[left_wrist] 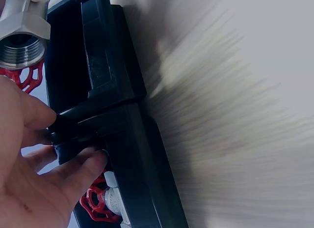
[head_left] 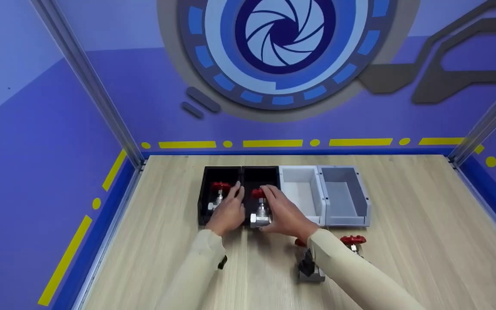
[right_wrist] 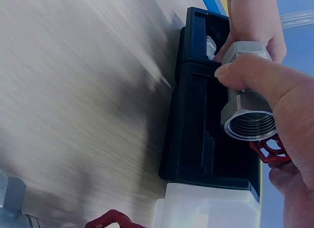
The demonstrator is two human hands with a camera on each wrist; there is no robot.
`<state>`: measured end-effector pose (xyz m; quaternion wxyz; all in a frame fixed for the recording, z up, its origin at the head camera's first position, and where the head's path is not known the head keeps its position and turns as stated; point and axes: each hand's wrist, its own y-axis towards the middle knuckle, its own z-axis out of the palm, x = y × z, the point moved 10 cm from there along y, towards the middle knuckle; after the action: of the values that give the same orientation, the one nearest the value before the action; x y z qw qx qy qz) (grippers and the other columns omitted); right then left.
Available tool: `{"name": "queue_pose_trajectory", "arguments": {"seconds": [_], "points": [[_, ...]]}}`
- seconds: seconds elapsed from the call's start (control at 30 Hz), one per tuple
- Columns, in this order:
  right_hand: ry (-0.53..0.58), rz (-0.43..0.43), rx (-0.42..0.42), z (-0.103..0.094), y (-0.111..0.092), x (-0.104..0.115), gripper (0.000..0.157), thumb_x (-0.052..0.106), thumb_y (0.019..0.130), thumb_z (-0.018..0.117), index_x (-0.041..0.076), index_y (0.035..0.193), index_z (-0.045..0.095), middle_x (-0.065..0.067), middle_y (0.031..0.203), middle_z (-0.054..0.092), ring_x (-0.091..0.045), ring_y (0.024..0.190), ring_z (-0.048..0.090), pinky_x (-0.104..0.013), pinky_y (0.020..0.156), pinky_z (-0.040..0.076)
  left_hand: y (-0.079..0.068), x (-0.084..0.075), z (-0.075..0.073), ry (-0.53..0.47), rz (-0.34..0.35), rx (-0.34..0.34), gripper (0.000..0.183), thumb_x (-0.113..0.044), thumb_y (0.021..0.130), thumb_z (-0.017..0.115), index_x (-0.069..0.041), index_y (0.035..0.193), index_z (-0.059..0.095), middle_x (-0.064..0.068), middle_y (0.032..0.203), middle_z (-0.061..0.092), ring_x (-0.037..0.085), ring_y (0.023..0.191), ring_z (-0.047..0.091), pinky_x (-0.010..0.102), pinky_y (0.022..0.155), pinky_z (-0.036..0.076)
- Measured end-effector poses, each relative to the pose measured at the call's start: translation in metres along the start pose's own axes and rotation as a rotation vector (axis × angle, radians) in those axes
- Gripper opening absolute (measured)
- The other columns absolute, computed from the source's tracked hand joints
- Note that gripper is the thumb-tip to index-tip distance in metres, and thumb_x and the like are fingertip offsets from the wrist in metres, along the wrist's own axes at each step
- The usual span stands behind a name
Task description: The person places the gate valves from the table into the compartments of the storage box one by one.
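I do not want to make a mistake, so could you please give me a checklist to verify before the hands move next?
1. Right hand holds a red-handled valve: ok.
2. That valve is lined up with the second black bin from the left: ok.
3. It touches this bin's floor: cannot tell.
4. Left hand is away from the wall between the black bins: not ok, thumb and fingers straddle it.
5. Leftmost black bin contains a valve: ok.
6. Two other valves are in bins: not ok, both are on the table.

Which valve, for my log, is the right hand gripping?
The valve at the right black bin; the right hand grips it. Others sit in the left black bin or on the table.
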<state>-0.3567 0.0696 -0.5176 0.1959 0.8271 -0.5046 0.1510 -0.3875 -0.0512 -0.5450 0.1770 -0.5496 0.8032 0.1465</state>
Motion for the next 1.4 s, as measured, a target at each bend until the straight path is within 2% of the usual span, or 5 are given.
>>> {"name": "queue_pose_trajectory", "arguments": {"seconds": [0.7,0.93,1.07,1.23,1.4], "points": [[-0.005,0.008,0.008,0.003,0.014,-0.011,0.112,0.032,0.061,0.088,0.000,0.150,0.028,-0.018,0.152,0.034,-0.029,0.136,0.040,-0.041,0.107,0.042,0.000,0.001,0.000,-0.003,-0.010,0.020,0.059,-0.016,0.097,0.047,-0.004,0.151,0.028,0.011,0.162,0.018,0.038,0.129,0.049,0.044,0.090,0.051],[0.029,-0.009,0.002,0.007,0.016,-0.013,0.112,0.031,0.061,0.090,0.000,0.149,0.029,-0.019,0.150,0.035,-0.032,0.136,0.040,-0.043,0.108,0.041,-0.001,0.001,0.000,-0.015,-0.017,0.024,0.059,-0.015,0.098,0.047,-0.003,0.152,0.028,0.011,0.162,0.018,0.035,0.128,0.050,0.040,0.079,0.050],[0.031,0.019,0.016,0.011,0.018,-0.018,0.113,0.032,0.061,0.090,0.002,0.150,0.027,-0.016,0.151,0.033,-0.030,0.137,0.039,-0.042,0.109,0.040,-0.001,0.002,0.002,-0.017,-0.027,0.030,0.059,-0.016,0.098,0.047,-0.005,0.152,0.027,0.010,0.163,0.017,0.034,0.128,0.050,0.041,0.082,0.051],[0.044,0.046,0.035,0.015,0.019,-0.021,0.113,0.029,0.062,0.090,0.002,0.151,0.026,-0.017,0.153,0.031,-0.030,0.139,0.037,-0.043,0.110,0.038,-0.001,0.003,0.004,-0.037,-0.048,0.043,0.060,-0.016,0.098,0.046,-0.006,0.153,0.024,0.007,0.164,0.013,0.032,0.119,0.056,0.036,0.071,0.050],[0.042,0.054,0.033,0.016,0.022,-0.022,0.113,0.029,0.062,0.090,0.001,0.151,0.026,-0.018,0.153,0.032,-0.030,0.139,0.037,-0.043,0.111,0.038,-0.001,0.003,0.003,-0.025,-0.034,0.028,0.058,-0.016,0.098,0.046,-0.006,0.152,0.027,0.008,0.163,0.016,0.033,0.124,0.053,0.039,0.077,0.051]]}}
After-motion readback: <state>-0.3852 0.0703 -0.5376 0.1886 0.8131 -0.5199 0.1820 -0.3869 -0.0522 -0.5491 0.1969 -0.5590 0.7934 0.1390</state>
